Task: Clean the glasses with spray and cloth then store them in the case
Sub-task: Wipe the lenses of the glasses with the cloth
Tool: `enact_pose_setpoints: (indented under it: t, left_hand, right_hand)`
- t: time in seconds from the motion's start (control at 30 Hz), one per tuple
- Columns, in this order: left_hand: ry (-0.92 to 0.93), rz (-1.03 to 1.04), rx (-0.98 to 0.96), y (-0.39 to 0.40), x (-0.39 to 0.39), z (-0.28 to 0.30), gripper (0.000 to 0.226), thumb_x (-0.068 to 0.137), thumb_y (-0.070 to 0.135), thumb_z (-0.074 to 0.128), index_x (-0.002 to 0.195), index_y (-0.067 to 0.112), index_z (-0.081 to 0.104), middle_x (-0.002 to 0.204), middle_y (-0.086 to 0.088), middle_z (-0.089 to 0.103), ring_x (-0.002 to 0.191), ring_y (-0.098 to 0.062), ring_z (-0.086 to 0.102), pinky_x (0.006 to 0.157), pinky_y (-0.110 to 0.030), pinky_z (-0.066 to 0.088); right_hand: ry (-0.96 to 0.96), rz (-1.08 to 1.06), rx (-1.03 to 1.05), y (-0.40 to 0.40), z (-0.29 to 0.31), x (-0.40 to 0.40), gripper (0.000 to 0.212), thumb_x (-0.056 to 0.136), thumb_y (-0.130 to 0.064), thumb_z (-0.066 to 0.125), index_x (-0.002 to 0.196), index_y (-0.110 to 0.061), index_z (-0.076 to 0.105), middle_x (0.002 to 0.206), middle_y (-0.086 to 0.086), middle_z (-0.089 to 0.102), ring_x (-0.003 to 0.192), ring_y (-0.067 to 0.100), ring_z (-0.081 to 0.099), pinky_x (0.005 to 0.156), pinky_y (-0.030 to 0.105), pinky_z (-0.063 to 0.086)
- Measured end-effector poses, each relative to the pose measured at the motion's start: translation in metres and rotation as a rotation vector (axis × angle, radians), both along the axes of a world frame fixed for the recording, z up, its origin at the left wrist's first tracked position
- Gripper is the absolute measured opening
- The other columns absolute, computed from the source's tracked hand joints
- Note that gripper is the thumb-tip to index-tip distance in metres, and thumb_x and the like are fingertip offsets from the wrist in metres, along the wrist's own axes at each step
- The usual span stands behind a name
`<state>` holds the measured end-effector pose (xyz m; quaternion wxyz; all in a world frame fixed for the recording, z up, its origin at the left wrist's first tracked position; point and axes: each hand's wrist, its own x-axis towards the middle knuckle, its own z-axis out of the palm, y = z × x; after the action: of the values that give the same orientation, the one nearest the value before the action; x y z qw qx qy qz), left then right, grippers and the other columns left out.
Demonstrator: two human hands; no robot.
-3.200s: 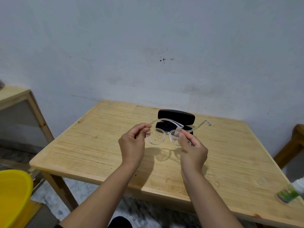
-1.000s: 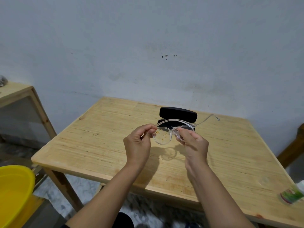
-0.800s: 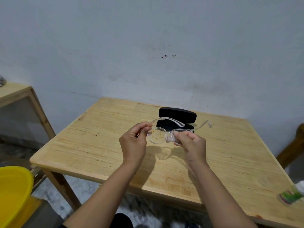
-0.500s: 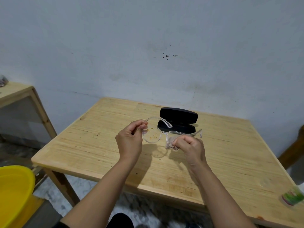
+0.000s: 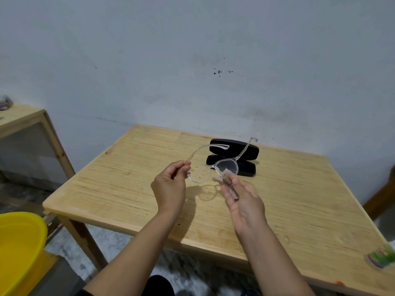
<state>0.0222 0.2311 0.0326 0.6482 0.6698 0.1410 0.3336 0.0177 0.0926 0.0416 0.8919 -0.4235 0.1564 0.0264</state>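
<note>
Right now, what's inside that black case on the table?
The black case lies open; what shows of its inside is plain dark, nothing visible. The glasses, held by the left hand in front, cover part of it.

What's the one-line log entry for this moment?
left hand: pinches glasses | right hand: holds cloth near lens | case: open on table | one lens spotted

The open case (image 5: 248,168) lies toward the table's (image 5: 299,199) far side. The glasses (image 5: 210,169) are held above the table just before it, left hand (image 5: 170,188) at their left end, right hand (image 5: 243,199) with the cloth (image 5: 229,188) under the right lens. A bottle (image 5: 381,256) sits at the table's near right corner, a basin (image 5: 19,248) low left.
</note>
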Motion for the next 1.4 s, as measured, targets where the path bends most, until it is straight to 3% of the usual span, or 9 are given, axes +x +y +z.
enact_pose_setpoints:
  t: [0.13, 0.3, 0.4, 0.67, 0.87, 1.07, 1.2, 1.4]
  left_hand:
    - [0.005, -0.001, -0.008, -0.005, 0.000, -0.001, 0.012, 0.082, 0.005, 0.066, 0.086, 0.013, 0.074, 0.074, 0.014, 0.069, 0.062, 0.007, 0.062, 0.063, -0.004, 0.046]
    - [-0.005, -0.035, 0.028, -0.013, -0.003, 0.000, 0.018, 0.082, 0.005, 0.065, 0.081, 0.022, 0.072, 0.074, 0.016, 0.069, 0.062, 0.008, 0.062, 0.063, -0.005, 0.046]
    - [-0.001, -0.036, 0.031, -0.014, -0.004, -0.001, 0.019, 0.081, 0.007, 0.066, 0.081, 0.024, 0.072, 0.069, 0.022, 0.069, 0.063, 0.008, 0.062, 0.065, -0.006, 0.048]
    - [0.004, -0.028, 0.045, -0.012, -0.006, 0.000, 0.027, 0.081, 0.008, 0.066, 0.074, 0.034, 0.069, 0.066, 0.025, 0.068, 0.064, 0.007, 0.062, 0.067, -0.009, 0.050]
    - [0.003, -0.014, 0.034, -0.009, -0.005, -0.001, 0.017, 0.081, 0.007, 0.066, 0.082, 0.024, 0.073, 0.075, 0.018, 0.069, 0.068, 0.007, 0.063, 0.070, -0.011, 0.051]
    - [0.008, -0.019, 0.096, -0.008, -0.008, -0.008, 0.014, 0.081, 0.008, 0.067, 0.083, 0.020, 0.074, 0.075, 0.015, 0.069, 0.068, 0.003, 0.064, 0.065, -0.004, 0.045]
    - [0.011, -0.061, 0.134, -0.018, -0.013, -0.013, 0.016, 0.080, 0.007, 0.068, 0.084, 0.022, 0.074, 0.076, 0.017, 0.069, 0.073, 0.004, 0.065, 0.067, -0.005, 0.046]
    - [0.013, -0.056, 0.063, -0.017, -0.014, -0.004, 0.020, 0.081, 0.008, 0.067, 0.077, 0.028, 0.071, 0.074, 0.018, 0.069, 0.068, 0.007, 0.064, 0.064, -0.004, 0.045]
  right_hand:
    - [0.017, 0.012, 0.093, 0.010, 0.001, -0.004, 0.009, 0.089, 0.003, 0.054, 0.094, 0.002, 0.062, 0.093, 0.011, 0.068, 0.091, 0.019, 0.067, 0.078, 0.031, 0.058]
    - [-0.061, 0.038, -0.039, 0.022, -0.003, -0.007, 0.012, 0.089, -0.001, 0.057, 0.090, -0.004, 0.068, 0.101, 0.010, 0.070, 0.099, 0.019, 0.066, 0.093, 0.032, 0.050]
    - [-0.102, 0.023, -0.155, 0.024, -0.005, -0.006, 0.013, 0.088, -0.002, 0.059, 0.088, -0.009, 0.070, 0.107, 0.010, 0.070, 0.103, 0.019, 0.066, 0.089, 0.026, 0.053]
    - [-0.169, -0.078, -0.349, 0.025, -0.004, -0.008, 0.027, 0.089, 0.003, 0.056, 0.089, -0.022, 0.067, 0.094, 0.006, 0.068, 0.087, 0.014, 0.069, 0.067, 0.014, 0.055]
    - [-0.162, -0.077, -0.411, 0.025, -0.008, -0.008, 0.018, 0.087, 0.001, 0.060, 0.083, -0.016, 0.067, 0.091, 0.003, 0.072, 0.076, 0.008, 0.071, 0.068, 0.016, 0.056]
    - [-0.149, 0.032, -0.266, 0.027, -0.005, -0.012, 0.015, 0.086, 0.000, 0.061, 0.086, -0.014, 0.068, 0.096, 0.006, 0.072, 0.094, 0.016, 0.068, 0.083, 0.028, 0.053]
    - [-0.107, -0.016, -0.325, 0.035, -0.009, -0.008, 0.019, 0.082, 0.000, 0.066, 0.081, -0.018, 0.072, 0.087, 0.007, 0.073, 0.087, 0.020, 0.067, 0.073, 0.025, 0.050]
    - [-0.154, -0.007, -0.349, 0.034, -0.006, -0.015, 0.026, 0.084, -0.002, 0.061, 0.091, -0.025, 0.071, 0.093, 0.005, 0.072, 0.088, 0.016, 0.069, 0.073, 0.023, 0.051]
